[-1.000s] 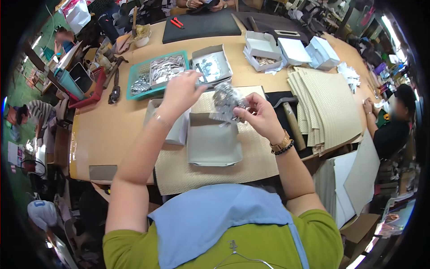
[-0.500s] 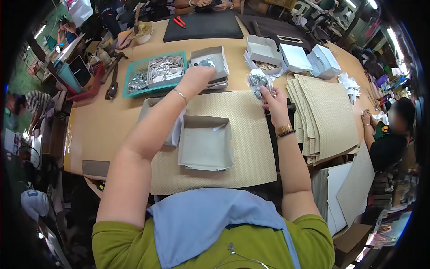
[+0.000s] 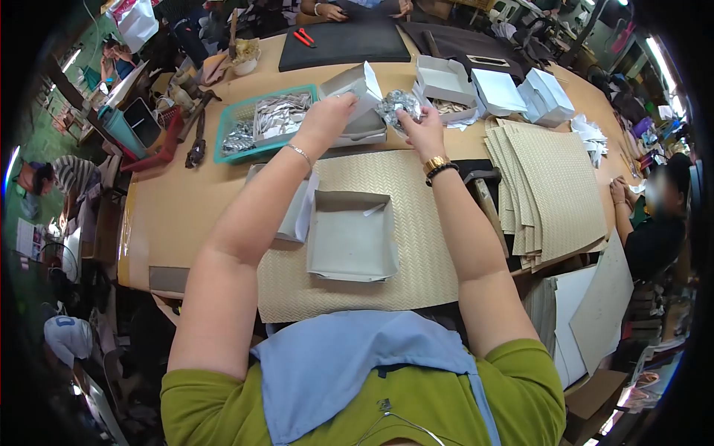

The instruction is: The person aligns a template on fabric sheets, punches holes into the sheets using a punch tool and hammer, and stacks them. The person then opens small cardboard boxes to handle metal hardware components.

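My left hand (image 3: 329, 119) grips the near side of a small grey cardboard box (image 3: 364, 88), which is tilted up over another box (image 3: 366, 136). What lies inside the tilted box is mostly hidden by my fingers. Just to its right, my right hand (image 3: 424, 131) is closed on a clear plastic bag (image 3: 396, 106) of shiny metal pieces. Nearer to me, a shallow grey box (image 3: 352, 236) with a small white strip in it rests on a woven-pattern sheet (image 3: 420, 223). Partly behind my left forearm stands another open box (image 3: 296, 212).
A teal basket (image 3: 223, 154) of small metal pieces stands left of my hands. White boxes (image 3: 497, 91) sit at the back right, above stacked woven-pattern sheets (image 3: 558, 193). Red-handled pliers (image 3: 304, 39) lie on a black mat (image 3: 349, 52). A co-worker (image 3: 654, 208) sits at the right edge.
My right hand has brought the plastic bag leftward, close to my left hand. The small box under my left hand has tilted up. The whole view has shifted slightly.
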Motion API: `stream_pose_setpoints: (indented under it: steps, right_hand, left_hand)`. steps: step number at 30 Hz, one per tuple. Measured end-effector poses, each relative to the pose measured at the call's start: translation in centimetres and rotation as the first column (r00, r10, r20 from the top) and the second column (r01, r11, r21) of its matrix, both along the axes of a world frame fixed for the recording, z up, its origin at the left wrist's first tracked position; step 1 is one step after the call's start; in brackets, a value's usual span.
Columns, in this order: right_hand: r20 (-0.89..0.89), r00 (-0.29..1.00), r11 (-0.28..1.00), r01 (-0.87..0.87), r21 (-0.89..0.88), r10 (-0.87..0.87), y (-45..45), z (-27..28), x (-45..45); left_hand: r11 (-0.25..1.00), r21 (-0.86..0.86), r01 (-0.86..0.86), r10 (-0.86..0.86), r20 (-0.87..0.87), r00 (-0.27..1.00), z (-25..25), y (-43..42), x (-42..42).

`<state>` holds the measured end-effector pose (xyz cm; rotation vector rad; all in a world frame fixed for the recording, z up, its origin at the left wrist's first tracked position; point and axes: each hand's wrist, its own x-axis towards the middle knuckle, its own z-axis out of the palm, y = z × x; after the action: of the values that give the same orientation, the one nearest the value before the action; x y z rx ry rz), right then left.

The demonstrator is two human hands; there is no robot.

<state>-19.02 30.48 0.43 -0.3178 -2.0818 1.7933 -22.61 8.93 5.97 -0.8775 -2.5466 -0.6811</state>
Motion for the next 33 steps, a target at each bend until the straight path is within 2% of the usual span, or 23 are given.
stream_pose_setpoints:
  steps: [3,4,5,8,9,12,14,16,20,22,24,26,28,30,32,33]
  right_hand:
    - [-0.102,0.995,0.986,0.033,0.166,-0.016,-0.7,-2.3,-3.6]
    - [-0.150,0.989,0.975,0.041,0.219,-0.008,-2.1,-0.4,-2.8]
    - [0.046,0.978,0.976,-0.197,-0.090,0.201,-2.5,1.4,-1.2]
    - [0.242,0.917,0.943,-0.332,0.032,0.315,-3.1,3.1,-0.5]
    - [0.125,0.965,0.916,-0.257,0.307,0.229,-2.3,-0.2,-2.4]
    - [0.050,0.985,0.922,-0.173,0.347,0.167,-1.1,-0.8,-1.1]
    - [0.082,0.974,0.957,-0.222,0.186,0.210,-0.1,-1.7,-0.8]
    - [0.165,0.965,0.978,-0.210,0.006,0.206,-0.1,0.2,2.0]
    - [0.156,0.957,0.967,-0.254,0.033,0.246,1.1,0.3,4.7]
    - [0.167,0.950,0.960,-0.275,0.050,0.264,1.2,1.1,6.9]
    - [0.205,0.930,0.938,-0.332,0.103,0.307,1.0,2.3,9.0]
    - [0.332,0.871,0.869,-0.444,0.218,0.361,0.2,3.8,11.9]
    - [0.463,0.792,0.773,-0.562,0.295,0.398,-0.7,5.4,15.4]
    - [0.481,0.772,0.749,-0.590,0.300,0.416,-1.6,4.8,17.6]
    - [0.468,0.780,0.726,-0.594,0.346,0.415,-2.4,4.6,18.5]
    - [0.445,0.796,0.714,-0.583,0.387,0.410,-3.1,4.7,18.8]
  left_hand:
    - [1.000,0.020,0.007,-0.006,-0.021,1.000,-0.1,-0.1,0.2]
    - [1.000,0.021,0.011,-0.010,-0.025,1.000,0.0,-0.2,0.4]
    - [1.000,0.023,0.015,-0.014,-0.029,0.999,0.1,-0.2,0.5]
    - [1.000,0.006,0.027,-0.027,-0.054,0.998,-0.1,-0.2,0.3]
    - [0.999,-0.036,0.021,-0.023,-0.061,0.998,-0.1,-0.1,0.3]
    - [0.979,-0.201,0.033,-0.053,-0.096,0.994,-0.1,0.0,0.8]
    - [0.928,-0.363,0.082,-0.136,-0.124,0.983,-0.1,0.0,1.7]
    - [0.884,-0.456,0.101,-0.164,-0.102,0.981,-1.0,0.6,2.0]
    - [0.849,-0.524,0.076,-0.136,-0.078,0.988,-1.6,0.4,2.3]
    - [0.920,-0.383,0.075,-0.113,-0.076,0.991,-1.5,-0.2,3.1]
    - [0.962,-0.273,0.018,-0.026,-0.027,0.999,-0.4,-1.4,4.8]
    - [0.974,-0.207,-0.095,0.108,0.052,0.993,2.0,-3.1,7.1]
    - [0.948,-0.225,-0.223,0.235,0.026,0.972,2.2,-7.1,8.6]
    - [0.901,-0.223,-0.372,0.384,0.009,0.923,1.7,-11.7,10.4]
    - [0.868,-0.209,-0.451,0.443,-0.083,0.892,-2.9,-18.2,10.9]
    - [0.878,-0.202,-0.434,0.468,0.175,0.866,-2.6,-18.8,11.9]
